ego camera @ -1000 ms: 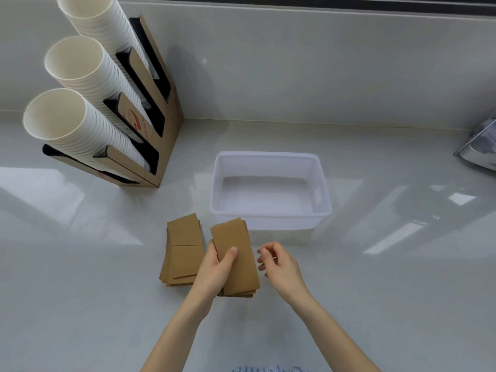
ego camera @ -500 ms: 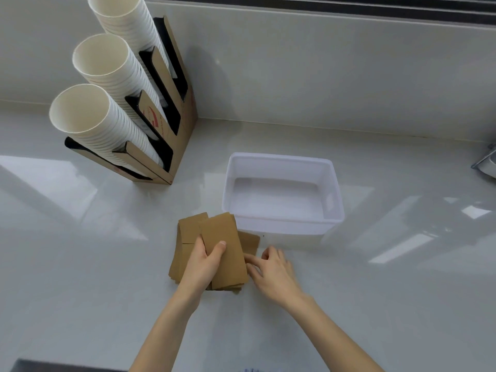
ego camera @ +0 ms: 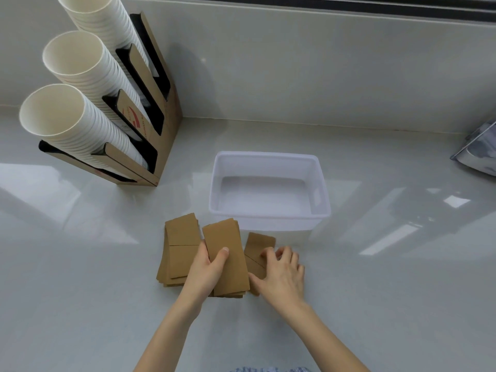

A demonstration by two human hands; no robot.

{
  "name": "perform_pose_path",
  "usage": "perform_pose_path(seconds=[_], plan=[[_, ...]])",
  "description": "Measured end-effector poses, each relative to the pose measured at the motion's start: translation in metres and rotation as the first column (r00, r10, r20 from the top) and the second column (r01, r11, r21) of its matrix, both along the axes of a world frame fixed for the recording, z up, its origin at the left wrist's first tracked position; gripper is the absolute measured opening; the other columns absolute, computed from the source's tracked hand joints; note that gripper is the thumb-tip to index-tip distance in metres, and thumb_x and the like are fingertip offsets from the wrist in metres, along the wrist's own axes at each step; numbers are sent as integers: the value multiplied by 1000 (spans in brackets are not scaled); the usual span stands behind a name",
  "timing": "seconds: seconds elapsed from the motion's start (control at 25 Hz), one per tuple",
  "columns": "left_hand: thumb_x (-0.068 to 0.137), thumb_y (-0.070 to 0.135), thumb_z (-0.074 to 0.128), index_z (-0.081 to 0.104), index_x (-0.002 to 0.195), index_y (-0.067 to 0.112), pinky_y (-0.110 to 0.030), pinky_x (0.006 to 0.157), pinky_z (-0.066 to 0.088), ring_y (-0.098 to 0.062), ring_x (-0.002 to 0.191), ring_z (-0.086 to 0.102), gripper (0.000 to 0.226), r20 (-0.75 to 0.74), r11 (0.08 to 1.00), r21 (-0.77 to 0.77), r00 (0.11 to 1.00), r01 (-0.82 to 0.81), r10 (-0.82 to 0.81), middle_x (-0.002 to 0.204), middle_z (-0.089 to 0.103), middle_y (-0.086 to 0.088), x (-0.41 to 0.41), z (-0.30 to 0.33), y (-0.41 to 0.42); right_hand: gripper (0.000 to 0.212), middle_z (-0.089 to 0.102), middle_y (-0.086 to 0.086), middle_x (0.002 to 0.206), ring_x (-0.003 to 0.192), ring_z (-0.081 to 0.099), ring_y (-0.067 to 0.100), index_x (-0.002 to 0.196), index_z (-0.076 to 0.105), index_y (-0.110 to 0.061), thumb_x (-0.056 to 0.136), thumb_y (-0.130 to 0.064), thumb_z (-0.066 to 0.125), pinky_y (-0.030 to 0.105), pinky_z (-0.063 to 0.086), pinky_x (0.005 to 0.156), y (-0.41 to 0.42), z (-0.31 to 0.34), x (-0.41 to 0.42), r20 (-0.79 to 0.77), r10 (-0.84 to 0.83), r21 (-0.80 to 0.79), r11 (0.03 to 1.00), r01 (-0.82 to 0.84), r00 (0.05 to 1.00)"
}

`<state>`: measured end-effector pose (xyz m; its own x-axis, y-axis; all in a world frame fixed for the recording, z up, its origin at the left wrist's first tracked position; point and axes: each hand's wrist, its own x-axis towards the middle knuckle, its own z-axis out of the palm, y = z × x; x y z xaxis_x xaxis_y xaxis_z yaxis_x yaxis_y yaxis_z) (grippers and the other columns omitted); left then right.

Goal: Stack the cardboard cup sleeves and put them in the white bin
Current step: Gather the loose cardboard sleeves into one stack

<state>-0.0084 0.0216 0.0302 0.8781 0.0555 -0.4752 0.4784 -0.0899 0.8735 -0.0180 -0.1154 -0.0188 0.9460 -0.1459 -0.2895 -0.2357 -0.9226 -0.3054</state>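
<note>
Flat brown cardboard cup sleeves lie on the grey counter just in front of the white bin (ego camera: 320,210), which has nothing inside. My left hand (ego camera: 205,269) grips a neat stack of sleeves (ego camera: 228,253), thumb on top. To its left lies a loose pile of sleeves (ego camera: 179,242). On the right, two sleeves (ego camera: 256,248) lie flat, and my right hand (ego camera: 284,272) rests on them with its fingertips curled on the cardboard.
A cardboard cup holder (ego camera: 161,124) with three slanted rows of white paper cups (ego camera: 69,122) stands at the back left. A shiny metal object (ego camera: 477,149) sits at the right edge. A tiled wall runs along the back of the counter.
My left hand has carried its stack slightly left, uncovering the sleeves beneath. My right hand moved down from the air onto those sleeves at the right.
</note>
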Motion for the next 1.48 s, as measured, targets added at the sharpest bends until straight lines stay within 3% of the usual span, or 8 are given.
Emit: perform_pose_path(seconds=[0.16,0.4,0.6,0.8,1.08,1.24,1.36,1.48], plan=[[91,22,46,39,119,24,-31,81,43,-14,92,53,30,4,1000,6,1000,5,-5,94,52,13,-1,0,-1,66,39,15,128,119,37,31,124,37,-10,75,-46,62,38,34,96,15,0,10,-51,-55,3,998,56,997],[91,22,47,38,126,20,-31,80,43,-16,94,52,36,3,1000,20,1000,9,-9,91,50,17,-1,-1,0,83,33,24,133,123,37,38,136,15,1,78,-29,65,40,32,102,24,4,22,-208,-127,103,983,151,970],[91,23,47,36,130,18,-33,82,44,-18,98,51,41,-20,1000,27,1000,5,-4,111,52,2,-1,-2,0,70,37,19,135,125,40,34,130,27,0,79,-28,66,40,35,103,14,4,24,-255,-168,167,962,215,952],[91,24,45,33,132,17,-31,82,41,-16,96,48,43,-18,999,38,1000,15,-14,106,47,4,-1,0,-1,39,43,16,130,119,46,30,123,41,-4,90,-23,51,38,39,99,2,2,21,-196,-197,292,923,249,961],[91,24,46,36,128,22,-27,77,45,-13,93,53,38,-45,999,3,998,36,-35,105,53,7,-1,-5,-1,16,62,11,100,89,58,22,101,50,-10,88,-19,54,34,48,81,-37,14,3,-192,-327,679,636,366,925],[91,25,46,38,126,23,-23,66,45,-9,88,53,36,-70,999,-26,997,44,-45,93,51,16,-2,-6,-3,35,61,2,83,78,57,15,117,37,-16,88,-10,55,23,46,71,-47,29,-3,-192,-340,847,417,330,921],[91,25,46,37,128,21,-27,74,45,-14,94,53,38,-82,998,-48,996,31,-34,99,52,10,-1,-5,-3,29,62,6,89,80,59,15,116,44,-15,89,-9,53,22,48,71,-47,38,-2,-159,-317,893,357,273,935],[91,28,45,38,126,23,-30,82,45,-16,100,52,36,-84,996,-79,996,27,-34,106,53,7,-1,-4,-3,26,63,5,90,76,60,11,113,48,-13,88,-9,55,13,50,61,-35,42,-1,-160,-224,896,376,237,961]])
